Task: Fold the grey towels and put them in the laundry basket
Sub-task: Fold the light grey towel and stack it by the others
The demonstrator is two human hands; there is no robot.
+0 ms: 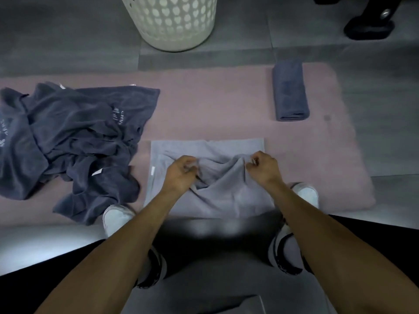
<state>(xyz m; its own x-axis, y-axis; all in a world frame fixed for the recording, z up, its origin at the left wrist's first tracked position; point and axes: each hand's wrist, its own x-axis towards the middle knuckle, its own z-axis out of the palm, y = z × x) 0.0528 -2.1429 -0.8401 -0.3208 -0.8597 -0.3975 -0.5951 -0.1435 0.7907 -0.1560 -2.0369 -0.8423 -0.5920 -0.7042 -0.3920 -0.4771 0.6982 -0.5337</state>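
- A heap (68, 137) of dark grey towels is seen at the left, lying rumpled on the pink mat (215, 105).
- A white shoe (118, 217) is seen just below the heap.
- The basket (170, 21) is stood on the floor, past the mat's far edge.
- A light grey towel (210, 175) is spread in the middle of the mat.
- Its cloth is pinched by the left hand (181, 175).
- Its cloth is also pinched by the right hand (264, 167), and a fold is lifted between the two.
- A folded dark towel (290, 90) is laid on the mat at the far right, well apart from the basket.
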